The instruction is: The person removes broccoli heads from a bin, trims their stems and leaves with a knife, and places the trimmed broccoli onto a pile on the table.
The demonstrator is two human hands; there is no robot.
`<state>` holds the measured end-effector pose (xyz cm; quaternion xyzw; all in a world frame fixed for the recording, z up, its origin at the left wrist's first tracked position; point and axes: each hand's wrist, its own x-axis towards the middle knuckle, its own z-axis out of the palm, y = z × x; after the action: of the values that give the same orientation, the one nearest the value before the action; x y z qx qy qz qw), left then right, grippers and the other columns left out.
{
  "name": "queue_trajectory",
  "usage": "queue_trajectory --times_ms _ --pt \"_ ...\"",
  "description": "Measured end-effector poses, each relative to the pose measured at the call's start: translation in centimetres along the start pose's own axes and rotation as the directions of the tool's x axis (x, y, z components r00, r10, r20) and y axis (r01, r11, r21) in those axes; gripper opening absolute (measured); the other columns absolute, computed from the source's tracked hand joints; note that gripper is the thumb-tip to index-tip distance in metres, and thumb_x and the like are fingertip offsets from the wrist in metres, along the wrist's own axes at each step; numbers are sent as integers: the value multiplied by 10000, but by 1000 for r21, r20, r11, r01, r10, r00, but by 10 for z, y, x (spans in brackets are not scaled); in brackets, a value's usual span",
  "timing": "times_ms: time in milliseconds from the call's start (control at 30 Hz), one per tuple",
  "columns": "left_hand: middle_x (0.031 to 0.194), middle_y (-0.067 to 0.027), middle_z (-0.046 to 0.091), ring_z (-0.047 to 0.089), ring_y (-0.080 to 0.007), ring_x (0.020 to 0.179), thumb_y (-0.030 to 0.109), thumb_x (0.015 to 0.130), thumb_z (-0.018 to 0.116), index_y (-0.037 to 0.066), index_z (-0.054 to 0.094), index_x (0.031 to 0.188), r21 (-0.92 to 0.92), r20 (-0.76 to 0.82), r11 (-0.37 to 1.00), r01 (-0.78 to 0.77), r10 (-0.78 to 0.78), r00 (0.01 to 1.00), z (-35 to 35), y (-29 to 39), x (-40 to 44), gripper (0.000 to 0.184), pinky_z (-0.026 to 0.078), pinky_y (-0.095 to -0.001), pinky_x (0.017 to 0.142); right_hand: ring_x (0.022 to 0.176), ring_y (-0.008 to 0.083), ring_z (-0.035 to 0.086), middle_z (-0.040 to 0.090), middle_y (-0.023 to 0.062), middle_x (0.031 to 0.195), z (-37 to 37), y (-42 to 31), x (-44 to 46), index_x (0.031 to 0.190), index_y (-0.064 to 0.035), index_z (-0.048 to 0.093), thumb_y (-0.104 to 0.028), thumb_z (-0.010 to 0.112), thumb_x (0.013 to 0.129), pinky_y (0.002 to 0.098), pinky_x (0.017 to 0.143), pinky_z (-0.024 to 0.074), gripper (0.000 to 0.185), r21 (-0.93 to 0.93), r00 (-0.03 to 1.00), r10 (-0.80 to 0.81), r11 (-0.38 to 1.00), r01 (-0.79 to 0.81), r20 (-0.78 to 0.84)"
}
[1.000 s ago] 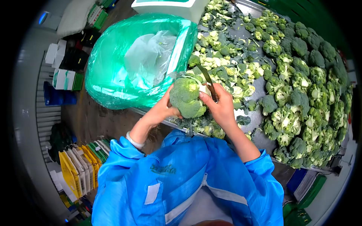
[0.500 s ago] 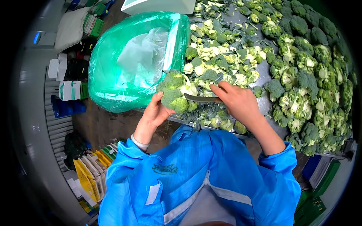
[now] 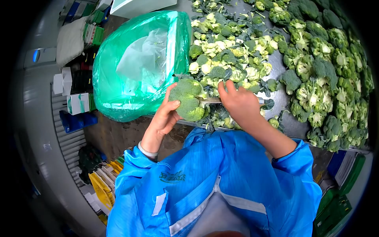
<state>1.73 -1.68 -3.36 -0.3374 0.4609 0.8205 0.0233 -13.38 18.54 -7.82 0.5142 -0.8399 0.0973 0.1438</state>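
My left hand [image 3: 164, 114] is closed around the left side of a broccoli head [image 3: 185, 98], holding it at the table's near edge. In my right hand [image 3: 241, 102] is a knife [image 3: 210, 100], its blade pointing left. The blade meets the right side of the broccoli, at the stalk side; how deep it sits cannot be made out. Just beyond my left hand stands a crate lined with a green plastic bag [image 3: 108, 75]. Cut broccoli pieces and leaves [image 3: 221, 51] lie behind and around both hands.
Whole broccoli heads [image 3: 312, 91] are piled across the right side of the metal table [image 3: 279, 75]. A pale box [image 3: 144, 6] stands at the back left. Stacked crates [image 3: 100, 183] are on the floor at lower left, with green crates [image 3: 333, 211] at lower right.
The broccoli has turned so its stalk faces less toward the camera. My left fingers have shifted up around it. The knife has moved slightly, and the whole view has shifted a little.
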Motion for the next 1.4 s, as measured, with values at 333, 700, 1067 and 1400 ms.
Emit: queue_trajectory --times_ms 333,700,1067,1400 --pt "1283 -110 466 520 -228 1165 118 623 850 102 375 1385 283 -198 893 -350 411 890 7 21 4 898 452 -368 985 920 232 674 690 113 1034 23 7 -14 1243 -37 595 -182 673 904 349 751 526 377 908 897 268 134 -396 352" --pt "1464 -91 412 436 -297 1342 311 740 784 202 276 1515 -211 -13 952 -223 226 974 -47 -12 18 933 403 -476 1095 1081 289 615 599 151 1196 2 53 6 1208 -34 596 -344 865 711 393 900 509 645 866 790 470 100 -491 393" --pt "1497 -107 369 502 -271 1280 459 946 589 191 223 1533 -120 318 989 -89 123 940 91 -23 40 742 544 -458 939 1174 261 586 574 147 1291 -11 38 -39 1382 -44 487 -226 881 692 368 991 477 814 915 882 397 199 -351 253" --pt "1239 -104 614 629 -203 1034 174 952 601 37 543 1280 147 140 978 -146 126 982 73 -1 46 361 542 -346 837 958 242 675 674 174 1120 -44 218 9 1325 26 509 -289 892 681 336 841 534 813 696 608 780 357 -623 144"
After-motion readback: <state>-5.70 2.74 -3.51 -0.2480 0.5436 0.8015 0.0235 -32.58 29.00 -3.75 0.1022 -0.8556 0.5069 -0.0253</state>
